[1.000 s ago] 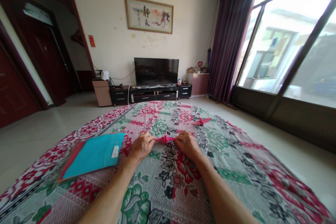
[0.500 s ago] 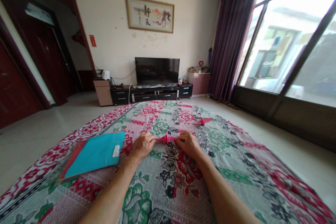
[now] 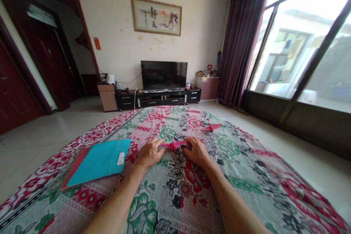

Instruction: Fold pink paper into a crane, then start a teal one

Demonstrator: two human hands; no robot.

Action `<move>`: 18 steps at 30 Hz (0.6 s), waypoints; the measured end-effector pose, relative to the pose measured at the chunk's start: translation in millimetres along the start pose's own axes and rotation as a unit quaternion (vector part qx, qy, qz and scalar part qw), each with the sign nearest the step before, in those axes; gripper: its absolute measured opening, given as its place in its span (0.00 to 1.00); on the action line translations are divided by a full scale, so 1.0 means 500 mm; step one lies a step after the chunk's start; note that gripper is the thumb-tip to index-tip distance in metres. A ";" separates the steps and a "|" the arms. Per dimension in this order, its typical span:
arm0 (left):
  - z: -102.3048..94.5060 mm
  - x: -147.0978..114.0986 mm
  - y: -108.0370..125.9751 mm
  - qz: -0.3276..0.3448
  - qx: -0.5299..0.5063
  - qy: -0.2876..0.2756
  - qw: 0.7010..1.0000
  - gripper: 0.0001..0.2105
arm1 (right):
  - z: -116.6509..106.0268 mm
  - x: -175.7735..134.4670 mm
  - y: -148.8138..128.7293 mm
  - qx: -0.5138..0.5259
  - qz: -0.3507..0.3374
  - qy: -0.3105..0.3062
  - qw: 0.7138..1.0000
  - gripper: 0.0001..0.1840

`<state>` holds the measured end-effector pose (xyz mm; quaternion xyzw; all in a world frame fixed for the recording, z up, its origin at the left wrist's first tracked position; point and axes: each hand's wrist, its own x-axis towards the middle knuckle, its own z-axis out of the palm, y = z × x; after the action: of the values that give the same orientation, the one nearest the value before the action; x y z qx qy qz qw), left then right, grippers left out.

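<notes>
A pink folded paper crane (image 3: 172,146) is between my hands over the patterned cloth, its wings spread to the left and right. My left hand (image 3: 150,151) has its thumb and fingers around the left wing. On the other side, my right hand (image 3: 196,150) holds the right wing the same way, fingers curled. The wingtips are partly hidden by my fingers. Beyond my right hand, a second pink paper crane (image 3: 211,127) rests on the cloth with its wings out.
A floral tablecloth (image 3: 142,208) covers the round table. To my left lies a blue sheet pack (image 3: 98,162) with a white label, and reddish paper shows at its left edge. A television (image 3: 163,75) on a low black cabinet (image 3: 175,100) stands past the table.
My fingers have shifted from a tight pinch on the wing ends to a looser hold, and more of each wing shows. The second crane and the blue pack stay put.
</notes>
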<state>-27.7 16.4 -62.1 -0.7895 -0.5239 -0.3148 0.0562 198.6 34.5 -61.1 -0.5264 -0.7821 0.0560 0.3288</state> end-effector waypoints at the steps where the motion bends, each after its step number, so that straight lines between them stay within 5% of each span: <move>1: 0.001 0.000 -0.001 0.003 -0.003 0.004 1.000 0.15 | 0.001 0.000 0.001 0.002 -0.001 0.001 1.000 0.17; 10: 0.003 -0.001 -0.005 0.021 -0.047 0.023 0.998 0.19 | -0.010 -0.003 -0.008 0.091 0.026 0.006 0.995 0.27; 18: -0.007 -0.001 0.004 -0.013 -0.073 0.044 0.996 0.18 | -0.016 -0.004 -0.018 0.129 0.052 0.024 0.990 0.15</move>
<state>-27.9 13.7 -59.1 -0.7702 -0.5064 -0.3873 0.0172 196.4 27.0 -51.9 -0.5206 -0.7318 0.1611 0.4092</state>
